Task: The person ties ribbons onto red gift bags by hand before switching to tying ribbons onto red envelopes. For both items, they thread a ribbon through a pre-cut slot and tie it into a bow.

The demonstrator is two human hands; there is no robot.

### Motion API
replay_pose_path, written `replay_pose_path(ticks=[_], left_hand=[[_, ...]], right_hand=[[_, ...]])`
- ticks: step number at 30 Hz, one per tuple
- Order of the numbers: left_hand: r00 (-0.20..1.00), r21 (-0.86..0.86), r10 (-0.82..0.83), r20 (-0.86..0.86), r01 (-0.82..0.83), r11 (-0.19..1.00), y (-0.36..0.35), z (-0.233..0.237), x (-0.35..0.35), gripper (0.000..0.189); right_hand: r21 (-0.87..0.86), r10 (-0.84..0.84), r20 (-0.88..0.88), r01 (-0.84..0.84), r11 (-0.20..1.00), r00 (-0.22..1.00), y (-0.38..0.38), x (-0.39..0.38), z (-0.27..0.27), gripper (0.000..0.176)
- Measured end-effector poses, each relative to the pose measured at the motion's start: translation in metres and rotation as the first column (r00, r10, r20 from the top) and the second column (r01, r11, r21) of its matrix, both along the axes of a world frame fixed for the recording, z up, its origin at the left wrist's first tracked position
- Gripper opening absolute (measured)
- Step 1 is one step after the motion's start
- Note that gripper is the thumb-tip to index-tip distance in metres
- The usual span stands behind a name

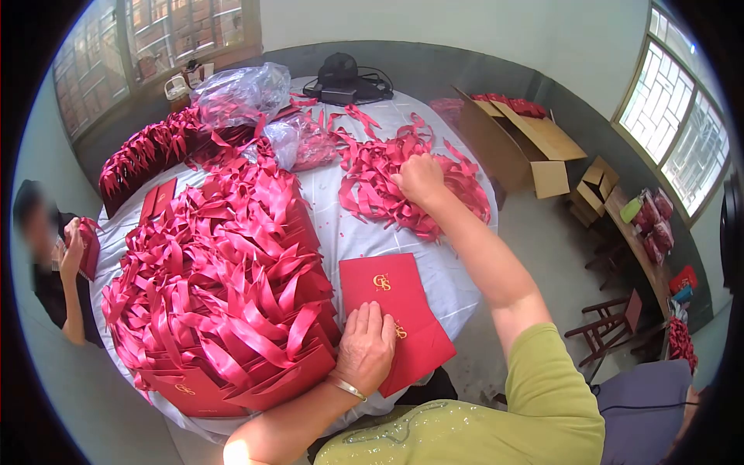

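Note:
My left hand point(366, 349) lies flat with fingers stretched out on two red paper gift bags point(380, 280), folded flat with gold lettering and overlapping at the table's near edge. Farther off, my right hand point(419, 180) is closed at a loose heap of red satin ribbons point(370, 174). Its fingers pinch ribbon there; how many strands is hidden. Left of my left hand stands a large packed stack of red bags point(190, 394), topped with many ribbon loops point(232, 271).
A round table with a white cloth point(329, 221) bears plastic-wrapped ribbons point(298, 143) and a black cap point(339, 70). At the left edge another person point(58, 263) holds a red bag. Cardboard boxes point(515, 143), a wooden stool point(604, 325) and a purple chair point(647, 411) stand right.

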State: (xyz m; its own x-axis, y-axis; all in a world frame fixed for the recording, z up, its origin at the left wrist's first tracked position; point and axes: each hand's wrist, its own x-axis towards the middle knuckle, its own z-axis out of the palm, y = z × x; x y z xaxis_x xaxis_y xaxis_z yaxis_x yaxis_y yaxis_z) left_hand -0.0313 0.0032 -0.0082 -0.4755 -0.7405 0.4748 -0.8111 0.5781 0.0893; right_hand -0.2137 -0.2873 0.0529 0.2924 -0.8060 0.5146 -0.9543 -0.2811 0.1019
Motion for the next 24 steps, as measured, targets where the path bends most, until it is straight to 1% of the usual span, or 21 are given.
replay_pose_path(ticks=[2, 4, 5, 6, 7, 8, 10, 11, 12, 15, 16, 18, 19, 20, 21, 22, 24], left_hand=[[1.0, -0.003, -0.002, -0.006, 0.002, 1.0, 0.0, 0.0, -0.001, 0.03], [1.0, 0.021, -0.007, -0.021, 0.008, 1.0, 0.001, 0.0, 0.0, 0.029], [1.0, 0.017, -0.001, -0.024, 0.001, 1.0, 0.001, 0.001, 0.0, 0.029], [1.0, 0.017, -0.003, -0.01, 0.003, 1.0, 0.001, 0.002, 0.0, 0.028], [1.0, 0.018, -0.005, 0.003, 0.005, 1.0, 0.002, 0.002, 0.0, 0.028], [1.0, 0.019, 0.001, -0.006, -0.001, 1.0, 0.001, 0.002, 0.0, 0.028], [0.994, -0.056, -0.08, -0.081, 0.075, 0.996, 0.002, 0.0, -0.002, 0.026], [0.993, -0.054, -0.081, -0.084, 0.077, 0.996, 0.001, 0.0, -0.003, 0.026], [0.988, -0.07, -0.118, -0.101, 0.111, 0.991, 0.001, 0.0, -0.004, 0.026], [0.975, -0.071, -0.195, -0.104, 0.188, 0.979, 0.001, 0.001, -0.004, 0.027], [0.969, -0.059, -0.232, -0.088, 0.227, 0.972, 0.001, 0.002, -0.003, 0.027], [0.967, -0.027, -0.237, -0.099, 0.235, 0.972, 0.001, 0.0, -0.004, 0.027], [0.964, 0.0, -0.243, -0.107, 0.245, 0.97, 0.001, -0.001, -0.004, 0.027], [0.964, 0.012, -0.241, -0.108, 0.244, 0.97, 0.0, -0.002, -0.005, 0.027], [0.964, 0.01, -0.239, -0.115, 0.241, 0.97, 0.0, -0.002, -0.004, 0.027], [0.964, 0.007, -0.237, -0.122, 0.24, 0.971, 0.0, -0.003, -0.004, 0.026], [0.963, 0.026, -0.239, -0.123, 0.243, 0.97, 0.0, 0.0, -0.004, 0.027]], right_hand=[[0.017, 0.01, 0.011, -0.01, 1.0, 1.0, -0.016, 0.001, -0.001, 0.028], [0.278, -0.102, 0.09, 0.074, 0.958, 0.991, -0.025, 0.003, 0.005, 0.028], [0.234, -0.048, 0.14, 0.014, 0.972, 0.989, -0.027, -0.001, 0.008, 0.027], [0.188, 0.032, 0.278, -0.086, 0.978, 0.96, -0.029, -0.005, 0.012, 0.028], [0.131, 0.113, 0.405, -0.18, 0.975, 0.907, -0.032, -0.007, 0.013, 0.028], [0.058, 0.204, 0.54, -0.278, 0.959, 0.817, -0.022, -0.005, 0.025, 0.027], [-0.056, 0.302, 0.599, -0.337, 0.94, 0.742, -0.011, -0.003, 0.046, 0.025], [-0.086, 0.323, 0.629, -0.349, 0.933, 0.708, -0.007, -0.003, 0.052, 0.025], [-0.083, 0.319, 0.629, -0.346, 0.934, 0.709, 0.002, -0.002, 0.06, 0.025], [-0.1, 0.384, 0.688, -0.443, 0.891, 0.616, 0.034, -0.002, 0.076, 0.031], [-0.081, 0.386, 0.665, -0.452, 0.888, 0.64, 0.048, -0.002, 0.076, 0.031], [-0.037, 0.395, 0.605, -0.471, 0.881, 0.691, 0.089, 0.0, 0.079, 0.031], [0.046, 0.369, 0.62, -0.502, 0.864, 0.693, 0.107, -0.001, 0.072, 0.03], [0.03, 0.462, 0.548, -0.568, 0.822, 0.698, 0.116, -0.007, 0.055, 0.03], [0.023, 0.57, 0.424, -0.637, 0.77, 0.704, 0.125, -0.014, 0.041, 0.028], [0.083, 0.546, 0.345, -0.604, 0.792, 0.763, 0.141, -0.021, 0.028, 0.025], [0.167, 0.479, 0.278, -0.533, 0.829, 0.833, 0.164, -0.033, 0.006, 0.023]])
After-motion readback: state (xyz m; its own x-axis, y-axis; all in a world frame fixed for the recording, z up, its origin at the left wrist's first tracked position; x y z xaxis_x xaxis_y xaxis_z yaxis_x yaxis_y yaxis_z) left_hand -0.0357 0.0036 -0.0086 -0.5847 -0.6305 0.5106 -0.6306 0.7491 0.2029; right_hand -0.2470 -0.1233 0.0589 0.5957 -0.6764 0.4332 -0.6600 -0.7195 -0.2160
